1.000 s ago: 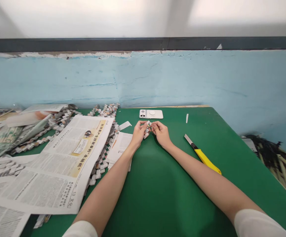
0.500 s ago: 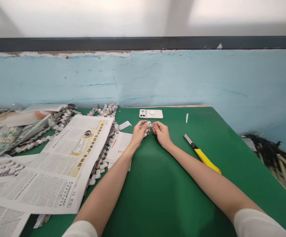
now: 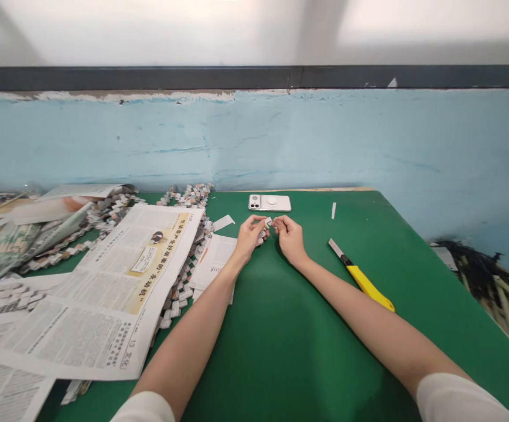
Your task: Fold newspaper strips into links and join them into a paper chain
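Nearer than the phone [image 3: 281,203], the left hand [image 3: 248,235] pinches a paper chain [image 3: 267,222], seemingly steadying it for the right hand [image 3: 290,237], whose grip is unclear.

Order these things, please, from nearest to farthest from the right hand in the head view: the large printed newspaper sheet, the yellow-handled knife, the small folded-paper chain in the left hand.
1. Small folded-paper chain: in the left hand, just left of the right hand.
2. Yellow-handled knife: on the right side.
3. Large printed newspaper sheet: on the left, beyond the left hand.
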A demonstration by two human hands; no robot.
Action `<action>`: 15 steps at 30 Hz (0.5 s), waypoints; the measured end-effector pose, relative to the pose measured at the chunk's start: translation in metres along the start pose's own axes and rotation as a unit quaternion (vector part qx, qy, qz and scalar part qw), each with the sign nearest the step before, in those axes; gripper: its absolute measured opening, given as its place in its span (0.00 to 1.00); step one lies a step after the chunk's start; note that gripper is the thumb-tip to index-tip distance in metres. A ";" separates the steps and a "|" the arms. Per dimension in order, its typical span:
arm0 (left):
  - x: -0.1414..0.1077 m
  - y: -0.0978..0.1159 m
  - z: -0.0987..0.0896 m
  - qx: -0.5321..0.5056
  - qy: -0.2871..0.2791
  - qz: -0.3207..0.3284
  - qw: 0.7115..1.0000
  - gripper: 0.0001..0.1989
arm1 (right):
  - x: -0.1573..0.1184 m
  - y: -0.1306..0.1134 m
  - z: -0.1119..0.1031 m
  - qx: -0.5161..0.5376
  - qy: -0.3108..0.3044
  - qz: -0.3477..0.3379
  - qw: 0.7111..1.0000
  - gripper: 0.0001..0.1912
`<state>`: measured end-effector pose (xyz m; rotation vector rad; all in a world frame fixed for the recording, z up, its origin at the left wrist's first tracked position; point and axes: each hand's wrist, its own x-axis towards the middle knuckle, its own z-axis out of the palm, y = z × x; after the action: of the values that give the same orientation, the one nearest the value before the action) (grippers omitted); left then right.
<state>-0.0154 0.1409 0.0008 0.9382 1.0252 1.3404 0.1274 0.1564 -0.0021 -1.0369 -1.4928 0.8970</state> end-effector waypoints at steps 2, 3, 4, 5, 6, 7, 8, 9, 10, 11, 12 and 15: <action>0.000 0.000 0.000 -0.007 0.003 0.003 1.000 0.24 | 0.000 0.000 0.000 -0.004 0.002 -0.001 1.000 0.15; 0.001 0.000 0.000 -0.010 0.003 0.005 1.000 0.24 | 0.000 0.000 0.000 -0.007 0.006 -0.001 1.000 0.15; 0.001 -0.001 0.000 -0.010 0.002 0.006 1.000 0.24 | 0.000 0.000 0.000 -0.011 0.010 -0.001 1.000 0.15; 0.001 -0.001 0.000 -0.010 0.002 0.008 1.000 0.25 | 0.000 0.000 0.001 -0.015 0.014 0.000 1.000 0.15; 0.001 -0.002 0.000 -0.009 0.001 0.010 1.000 0.25 | -0.001 0.001 0.001 -0.019 0.016 0.001 1.000 0.15; 0.002 -0.003 0.000 -0.008 0.001 0.012 1.000 0.25 | -0.001 0.001 0.001 -0.022 0.017 0.001 1.000 0.15; 0.002 -0.003 -0.001 -0.005 0.001 0.015 1.000 0.25 | -0.001 0.001 0.001 -0.025 0.016 0.001 1.000 0.15; 0.002 -0.003 -0.001 -0.001 0.001 0.019 1.000 0.25 | -0.001 0.002 0.001 -0.027 0.016 -0.001 1.000 0.15; 0.001 -0.003 -0.001 0.003 0.000 0.021 1.000 0.24 | -0.002 0.002 0.001 -0.029 0.014 -0.004 0.999 0.15; 0.001 -0.002 -0.001 0.008 -0.002 0.022 1.000 0.24 | -0.002 0.002 0.001 -0.031 0.013 -0.006 0.999 0.15; 0.001 -0.001 0.000 0.012 -0.006 0.021 1.000 0.24 | -0.002 0.002 0.001 -0.033 0.013 -0.008 0.999 0.15; -0.001 0.002 0.001 0.011 -0.013 0.023 1.000 0.22 | -0.002 0.001 0.001 -0.034 0.016 -0.011 0.999 0.15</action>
<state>-0.0146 0.1401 0.0032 0.9996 1.0050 1.3541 0.1269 0.1545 -0.0042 -1.0773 -1.5132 0.8155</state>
